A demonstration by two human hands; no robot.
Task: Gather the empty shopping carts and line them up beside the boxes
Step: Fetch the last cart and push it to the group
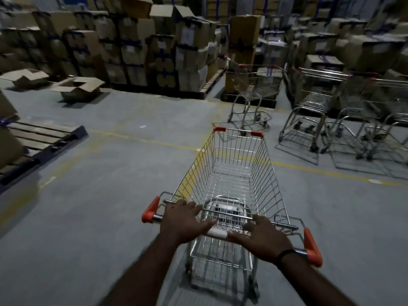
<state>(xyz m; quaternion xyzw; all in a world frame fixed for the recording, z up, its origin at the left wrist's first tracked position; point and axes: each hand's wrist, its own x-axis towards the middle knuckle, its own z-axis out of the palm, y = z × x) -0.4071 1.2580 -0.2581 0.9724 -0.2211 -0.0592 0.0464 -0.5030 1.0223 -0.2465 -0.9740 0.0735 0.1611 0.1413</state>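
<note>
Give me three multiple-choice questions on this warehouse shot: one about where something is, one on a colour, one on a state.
1. Where is the flat pallet?
A. left of the cart
B. inside the cart
C. on the boxes

2. What colour are the cart's corner guards?
A. blue
B. orange-red
C. green

3. What is in the cart's basket?
A. boxes
B. bags
C. nothing

Answers:
1. A: the pallet lies on the floor left of the cart.
2. B: the guards are orange-red.
3. C: the floor shows through the bare wire, both hands on the handle.
</note>
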